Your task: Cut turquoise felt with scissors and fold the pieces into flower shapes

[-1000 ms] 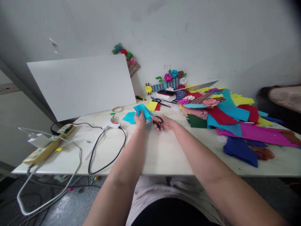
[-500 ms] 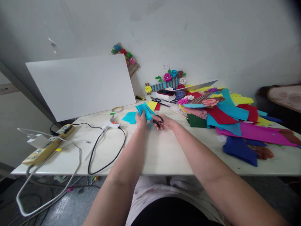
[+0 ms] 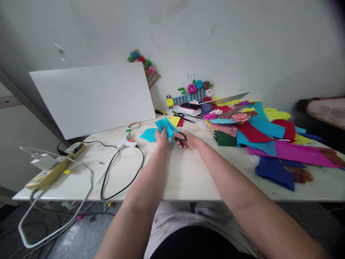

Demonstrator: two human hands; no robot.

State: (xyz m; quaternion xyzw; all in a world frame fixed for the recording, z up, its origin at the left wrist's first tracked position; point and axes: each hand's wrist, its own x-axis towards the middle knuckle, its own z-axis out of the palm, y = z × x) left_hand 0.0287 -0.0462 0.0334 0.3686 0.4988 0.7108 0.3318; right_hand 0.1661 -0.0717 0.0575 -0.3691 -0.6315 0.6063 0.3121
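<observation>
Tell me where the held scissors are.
In the head view, near the centre: the scissors are in the right hand, blades at the bright blue sheet in the left hand.

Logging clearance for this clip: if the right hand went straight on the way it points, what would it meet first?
Probably the blue sheet held in the left hand; the scissors in the right hand overlap it in view, though depth is unclear.

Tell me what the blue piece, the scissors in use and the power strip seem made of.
Blue piece: probably crepe paper or thin felt; matte, soft folds, texture too small to confirm.
Scissors: likely metal blades, judging by their thin grey look; black handles, perhaps plastic.
Power strip: probably hard plastic; yellowish, smooth, rigid casing.
</observation>
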